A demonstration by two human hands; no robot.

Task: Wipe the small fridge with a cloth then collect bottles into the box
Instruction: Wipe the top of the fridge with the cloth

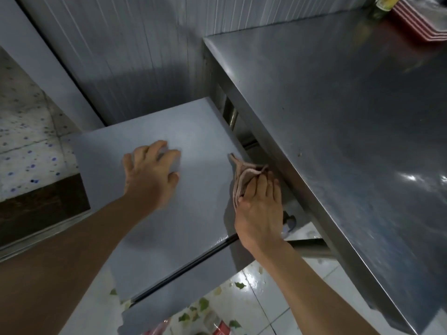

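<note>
The small grey fridge (188, 131) stands low in the middle of the view, its flat top facing me. My left hand (150, 172) rests on the top with fingers spread and slightly bent. My right hand (260, 209) grips a folded pinkish cloth (240, 176) at the fridge top's right edge, next to the steel table. On the floor below the fridge front lie bottles (215, 322), one with a red label, partly hidden by the fridge door.
A stainless steel table (338, 117) fills the right side, close against the fridge. Red trays (418, 22) are stacked at its far corner. Green leaf scraps (203, 304) litter the white tiled floor. A speckled counter (26, 141) is at left.
</note>
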